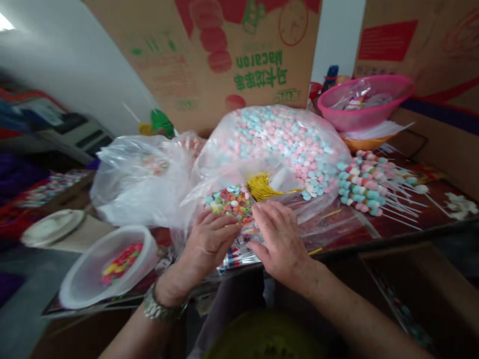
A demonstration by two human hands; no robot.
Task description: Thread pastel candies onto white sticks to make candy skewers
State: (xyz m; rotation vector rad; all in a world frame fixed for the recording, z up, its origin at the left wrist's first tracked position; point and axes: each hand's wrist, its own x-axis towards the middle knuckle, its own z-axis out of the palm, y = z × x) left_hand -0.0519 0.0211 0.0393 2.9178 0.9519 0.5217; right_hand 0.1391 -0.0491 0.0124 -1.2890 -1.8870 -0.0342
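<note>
My left hand (211, 242), a metal watch on its wrist, lies with fingers stretched over the near edge of a pile of small multicoloured candies (228, 199). Opposite it, my right hand (279, 239) reaches in with its fingers extended and thumb apart. Just beyond its fingertips are gold twist ties (262, 187). Shiny printed wrappers (239, 255) in blue, red and white lie between and below the hands, partly covered by them. Behind stands a big clear bag of pink, blue and white candies (280, 139). Neither hand visibly grips anything, though the fingertips are slightly blurred.
A white plastic bowl (108, 267) with red, green and yellow candies sits at the left table edge. Candy skewers (366, 184) on white sticks are stacked at right, below a pink basin (366, 104). A clear bag (142, 179) and a large cardboard box (224, 55) stand behind.
</note>
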